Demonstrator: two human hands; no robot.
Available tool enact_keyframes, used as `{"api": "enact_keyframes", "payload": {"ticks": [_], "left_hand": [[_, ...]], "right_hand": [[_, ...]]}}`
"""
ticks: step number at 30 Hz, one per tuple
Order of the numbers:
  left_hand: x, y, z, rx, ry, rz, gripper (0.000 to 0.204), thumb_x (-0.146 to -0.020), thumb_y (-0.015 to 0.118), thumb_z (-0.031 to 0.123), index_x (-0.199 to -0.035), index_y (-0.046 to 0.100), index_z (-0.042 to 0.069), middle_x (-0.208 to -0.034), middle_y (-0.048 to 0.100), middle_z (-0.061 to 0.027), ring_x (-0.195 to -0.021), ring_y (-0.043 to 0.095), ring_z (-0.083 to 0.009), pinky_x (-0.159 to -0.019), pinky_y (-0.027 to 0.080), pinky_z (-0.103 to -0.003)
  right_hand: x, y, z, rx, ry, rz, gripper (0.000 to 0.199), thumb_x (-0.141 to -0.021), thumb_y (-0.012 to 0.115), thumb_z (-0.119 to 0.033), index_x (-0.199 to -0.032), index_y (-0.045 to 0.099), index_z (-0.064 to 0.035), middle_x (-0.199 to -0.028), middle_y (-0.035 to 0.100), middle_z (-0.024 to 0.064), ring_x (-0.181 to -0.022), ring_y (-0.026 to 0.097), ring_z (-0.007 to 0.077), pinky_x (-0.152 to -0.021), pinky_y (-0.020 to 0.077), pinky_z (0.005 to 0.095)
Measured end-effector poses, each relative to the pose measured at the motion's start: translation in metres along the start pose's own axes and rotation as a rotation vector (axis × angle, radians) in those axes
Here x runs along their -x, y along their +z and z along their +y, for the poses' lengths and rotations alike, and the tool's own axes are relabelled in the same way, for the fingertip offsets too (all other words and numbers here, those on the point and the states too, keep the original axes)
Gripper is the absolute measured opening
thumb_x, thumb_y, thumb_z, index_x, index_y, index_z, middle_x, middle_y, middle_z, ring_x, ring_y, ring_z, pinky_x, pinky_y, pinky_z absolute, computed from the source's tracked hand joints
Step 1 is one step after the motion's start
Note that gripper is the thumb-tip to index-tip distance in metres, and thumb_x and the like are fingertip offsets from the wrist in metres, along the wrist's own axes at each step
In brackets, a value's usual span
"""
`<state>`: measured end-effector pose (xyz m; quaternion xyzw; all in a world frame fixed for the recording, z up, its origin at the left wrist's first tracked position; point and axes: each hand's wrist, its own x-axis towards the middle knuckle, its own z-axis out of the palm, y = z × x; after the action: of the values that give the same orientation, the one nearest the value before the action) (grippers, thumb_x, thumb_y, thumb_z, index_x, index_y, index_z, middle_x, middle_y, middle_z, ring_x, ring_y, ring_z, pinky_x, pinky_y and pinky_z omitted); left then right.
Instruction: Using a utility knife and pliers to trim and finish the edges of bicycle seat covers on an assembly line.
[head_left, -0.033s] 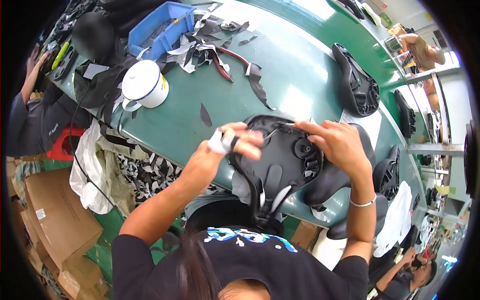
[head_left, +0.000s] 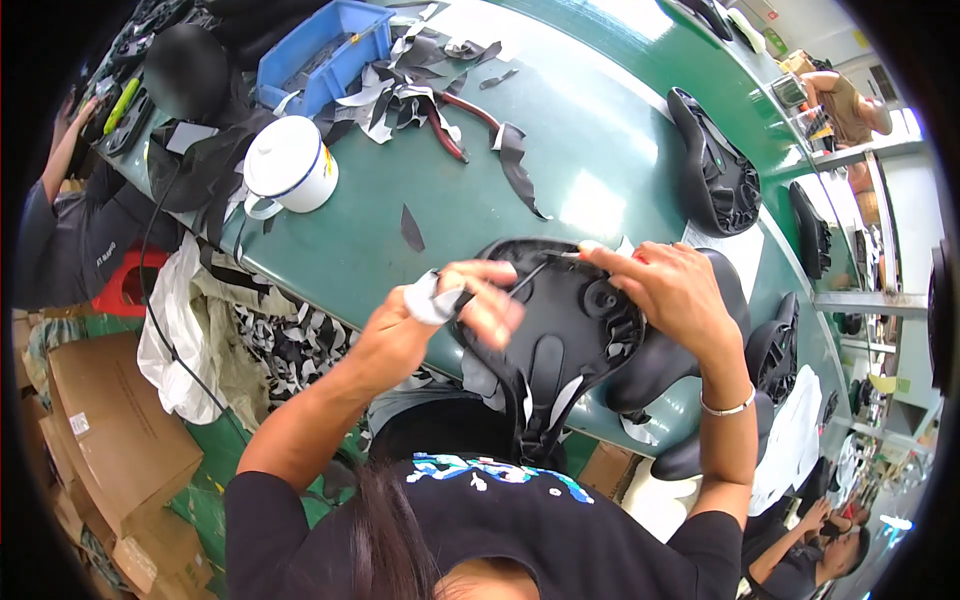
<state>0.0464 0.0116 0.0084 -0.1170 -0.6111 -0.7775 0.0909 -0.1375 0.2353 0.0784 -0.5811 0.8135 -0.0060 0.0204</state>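
A black bicycle saddle lies underside up at the table's near edge, its narrow nose towards me. My right hand grips its far right rim, fingers bent over the edge. A small bit of red shows between those fingers. Over the saddle's left side is my left hand, with a white wrap around a finger. Its fingers are smeared by motion, so their hold is unclear. Between the hands runs a thin rod-like piece inside the hollow; its kind cannot be made out.
On the green table stand a white lidded mug and a blue bin, beside black scraps and a red-handled tool. Another saddle lies far right, with more nearby. Cardboard boxes stand lower left. Other people work at both sides.
My left hand has shifted slightly left and down, its fingers moving over the saddle. The thin piece has changed its slant. My right hand stays at the rim.
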Motion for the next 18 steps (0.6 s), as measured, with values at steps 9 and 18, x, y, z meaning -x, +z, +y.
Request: {"api": "enact_keyframes", "payload": {"ticks": [9,18], "left_hand": [[0.012,-0.122,0.143,0.465,0.454,0.29,0.059,-0.1,0.029,0.025,-0.041,0.036,0.017,-0.041,0.037,0.0027,-0.05,0.046,-0.0154,-0.079,0.036,-0.032],[-0.129,-0.017,-0.009,-1.275,-0.178,-0.614,0.03,-0.077,0.07,0.034,-0.085,0.067,0.006,-0.085,0.056,-0.0104,-0.095,0.052,-0.0297,-0.087,0.039,-0.043]], "right_hand": [[0.083,-0.01,-0.037,0.044,0.311,-0.188,0.054,-0.084,0.063,-0.023,-0.135,0.048,-0.0271,-0.062,0.051,0.0064,-0.049,0.052,0.0244,-0.048,0.0377,0.0388],[0.092,-0.01,-0.037,-0.195,0.414,-0.131,0.048,-0.087,0.061,-0.021,-0.134,0.049,-0.0181,-0.059,0.053,0.0074,-0.047,0.053,0.0277,-0.045,0.0375,0.0376]]}}
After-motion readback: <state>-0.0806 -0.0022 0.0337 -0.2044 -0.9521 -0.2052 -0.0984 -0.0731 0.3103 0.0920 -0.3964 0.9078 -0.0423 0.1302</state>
